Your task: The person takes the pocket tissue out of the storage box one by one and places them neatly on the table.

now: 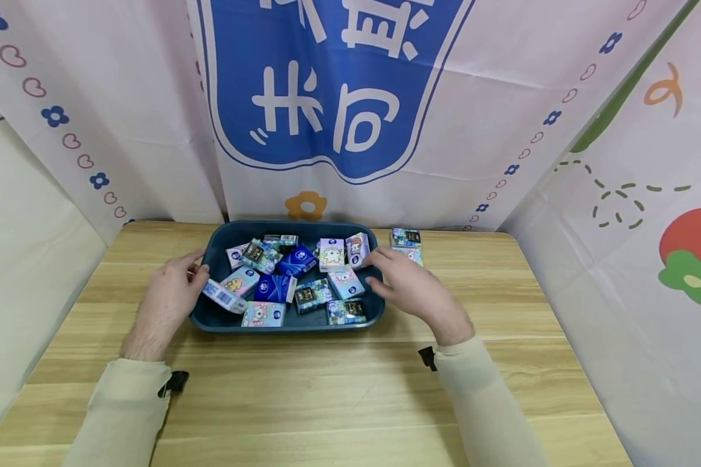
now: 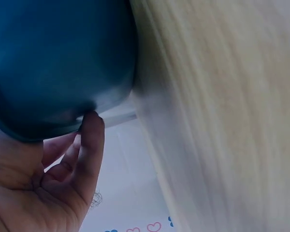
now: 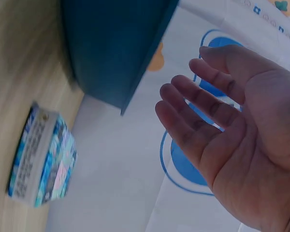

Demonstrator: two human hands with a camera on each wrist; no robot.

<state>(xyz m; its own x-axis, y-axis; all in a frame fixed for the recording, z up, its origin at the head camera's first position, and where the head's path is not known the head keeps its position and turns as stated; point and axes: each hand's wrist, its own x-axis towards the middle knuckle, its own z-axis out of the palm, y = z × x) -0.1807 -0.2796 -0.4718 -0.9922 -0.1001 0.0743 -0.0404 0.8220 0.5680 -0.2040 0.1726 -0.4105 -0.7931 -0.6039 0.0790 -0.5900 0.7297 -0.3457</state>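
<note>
Apparently, step in hand is steadying or shifting tray (image 1: 309,329): your left grip (image 1: 172,288) pinches left rim, your right grip (image 1: 411,282) is spread beside right rim, holding nothing. Tray, with many small packs (image 1: 272,288) inside, sits near back edge of bench (image 1: 304,395). Next move probably calls for right fingers on rim. Behind, cloth (image 1: 444,130) leaves little room; other packs (image 1: 405,238) stand just right; toward you, wide room.
</note>
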